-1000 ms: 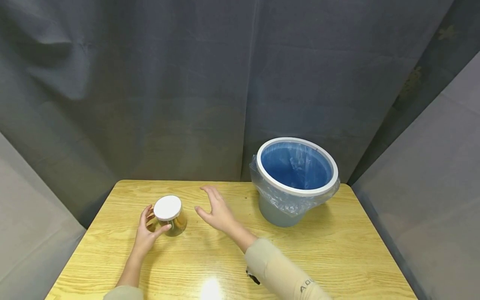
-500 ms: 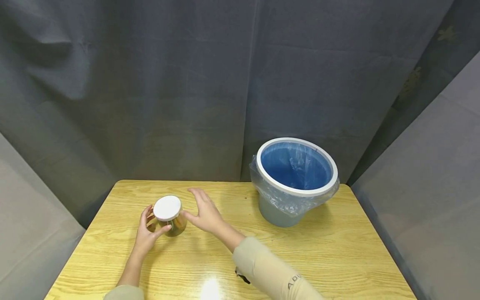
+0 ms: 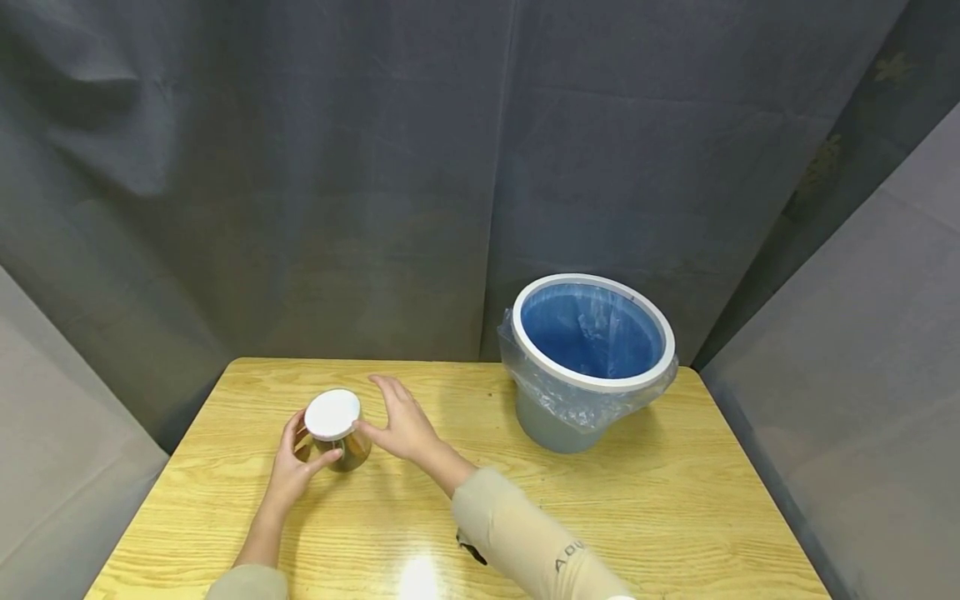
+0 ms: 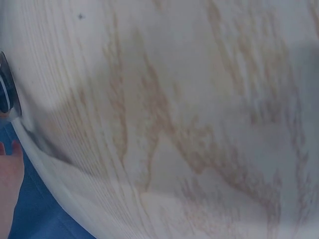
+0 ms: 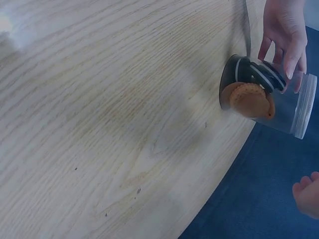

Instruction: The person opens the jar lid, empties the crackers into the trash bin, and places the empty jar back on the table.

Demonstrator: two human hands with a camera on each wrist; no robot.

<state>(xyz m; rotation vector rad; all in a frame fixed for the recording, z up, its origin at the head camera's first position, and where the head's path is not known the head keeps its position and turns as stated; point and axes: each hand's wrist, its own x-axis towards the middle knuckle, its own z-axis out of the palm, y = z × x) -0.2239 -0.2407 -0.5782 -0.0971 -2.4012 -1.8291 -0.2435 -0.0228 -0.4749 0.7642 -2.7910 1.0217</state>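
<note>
A clear jar with a white lid stands near the left of the wooden table. Through its wall, the right wrist view shows round brown biscuits and dark striped pieces. My left hand grips the jar's left side, thumb across the front and fingers behind. On the other side, my right hand is held with spread, extended fingers, its thumb tip right at the lid's edge. Only a slice of the jar and part of my left hand show in the left wrist view.
A round bin with a white rim and a clear plastic liner stands at the table's back right. Behind the wooden table hangs a dark grey curtain; pale panels close both sides.
My right hand has moved left, up to the jar's lid. The left hand keeps its grip, and the jar has stayed in place.
</note>
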